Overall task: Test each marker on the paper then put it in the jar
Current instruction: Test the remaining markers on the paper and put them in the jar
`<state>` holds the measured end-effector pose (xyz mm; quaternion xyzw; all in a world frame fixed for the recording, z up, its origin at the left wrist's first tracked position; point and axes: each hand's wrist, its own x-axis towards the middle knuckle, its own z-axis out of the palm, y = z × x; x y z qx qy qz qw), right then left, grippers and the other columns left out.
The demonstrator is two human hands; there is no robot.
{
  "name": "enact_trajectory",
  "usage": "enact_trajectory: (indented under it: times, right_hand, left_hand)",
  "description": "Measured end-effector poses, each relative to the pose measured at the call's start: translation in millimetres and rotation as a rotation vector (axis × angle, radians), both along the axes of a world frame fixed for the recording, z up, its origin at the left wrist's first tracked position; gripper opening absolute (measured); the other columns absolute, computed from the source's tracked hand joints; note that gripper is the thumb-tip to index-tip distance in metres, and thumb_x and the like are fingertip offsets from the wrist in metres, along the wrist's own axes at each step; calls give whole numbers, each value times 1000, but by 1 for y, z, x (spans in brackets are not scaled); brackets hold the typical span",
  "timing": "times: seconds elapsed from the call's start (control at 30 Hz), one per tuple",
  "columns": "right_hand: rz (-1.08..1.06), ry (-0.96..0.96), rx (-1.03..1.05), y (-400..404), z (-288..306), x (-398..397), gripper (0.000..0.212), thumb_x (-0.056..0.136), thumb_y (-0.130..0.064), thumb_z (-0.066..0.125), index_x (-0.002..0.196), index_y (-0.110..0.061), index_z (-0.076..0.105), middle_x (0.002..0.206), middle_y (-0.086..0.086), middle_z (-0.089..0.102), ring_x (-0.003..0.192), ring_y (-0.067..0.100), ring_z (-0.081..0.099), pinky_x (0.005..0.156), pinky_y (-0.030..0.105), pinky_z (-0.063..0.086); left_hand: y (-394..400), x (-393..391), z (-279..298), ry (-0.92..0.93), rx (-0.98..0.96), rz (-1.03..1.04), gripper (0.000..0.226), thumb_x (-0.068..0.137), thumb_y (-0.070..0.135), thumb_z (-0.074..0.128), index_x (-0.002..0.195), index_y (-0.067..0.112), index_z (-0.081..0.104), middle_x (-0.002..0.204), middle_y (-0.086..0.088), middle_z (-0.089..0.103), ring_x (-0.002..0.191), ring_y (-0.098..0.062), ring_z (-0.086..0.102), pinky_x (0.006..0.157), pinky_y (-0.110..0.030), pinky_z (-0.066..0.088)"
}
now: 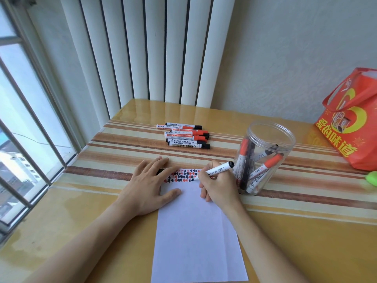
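A white sheet of paper (195, 237) lies on the table with rows of red and black marks (183, 176) along its far edge. My right hand (218, 186) grips a white marker with a black end (221, 168), its tip down on the paper beside the marks. My left hand (151, 184) rests flat on the paper's left edge, fingers spread; a black cap (160, 171) shows under its fingers. A clear plastic jar (263, 158) stands open right of my right hand, with several red and black markers inside. Several more markers (187, 135) lie in a pile beyond the paper.
The table (81, 211) has a glossy yellow top with brown stripes. A red gift bag (353, 119) stands at the far right, a green object (372, 178) just in front of it. White vertical blinds (142, 48) hang behind; a barred window (24, 119) runs along the left.
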<state>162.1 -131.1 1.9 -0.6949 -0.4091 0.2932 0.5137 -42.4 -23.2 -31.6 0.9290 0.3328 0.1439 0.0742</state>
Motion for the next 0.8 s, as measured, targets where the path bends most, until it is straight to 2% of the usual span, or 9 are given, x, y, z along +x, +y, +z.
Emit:
enact_trajectory:
  times: [0.2, 0.33, 0.5, 0.6, 0.7, 0.8]
  right_hand:
    - [18, -6, -12, 1, -2, 1, 9, 92, -11, 64, 86, -7, 58, 68, 22, 66, 44, 24, 60, 41, 27, 44]
    - [5, 6, 0, 1, -3, 1, 9, 92, -10, 63, 86, -6, 58, 63, 13, 63, 42, 23, 58, 40, 27, 42]
    - [4, -5, 12, 1, -2, 1, 9, 93, -9, 63, 86, -5, 59, 64, 17, 64, 41, 22, 59, 40, 27, 42]
    - [-7, 5, 1, 2, -3, 1, 10, 90, -8, 64, 83, -6, 57, 60, 13, 61, 39, 23, 55, 39, 26, 40]
    - [-10, 26, 5, 2, -3, 1, 11, 90, -8, 63, 83, -4, 56, 58, 10, 60, 38, 23, 52, 40, 26, 39]
    - [-8, 39, 21, 0, -3, 3, 11, 93, -9, 61, 84, -4, 57, 59, 9, 61, 39, 22, 53, 40, 25, 38]
  left_hand:
    - [0, 0, 0, 9, 0, 1, 76, 91, 85, 19, 156, 47, 28, 163, 7, 30, 155, -12, 17, 126, -39, 3]
    - [0, 0, 1, 25, -6, 0, 76, 90, 86, 18, 156, 48, 27, 163, 8, 28, 155, -11, 14, 126, -39, 2]
    - [0, 0, 1, 31, -7, -3, 74, 91, 84, 21, 156, 48, 27, 163, 8, 28, 155, -11, 15, 127, -42, 5]
    - [0, 0, 2, 8, -23, -14, 72, 93, 82, 23, 156, 48, 25, 161, 8, 30, 154, -11, 18, 126, -43, 8]
    - [-2, 0, 4, -101, -72, -12, 64, 98, 66, 27, 157, 42, 25, 159, 9, 33, 151, -10, 23, 125, -42, 12]
    - [-3, 0, 5, -249, -130, 87, 54, 94, 44, 32, 141, 23, 47, 146, 6, 45, 137, -15, 42, 115, -42, 32]
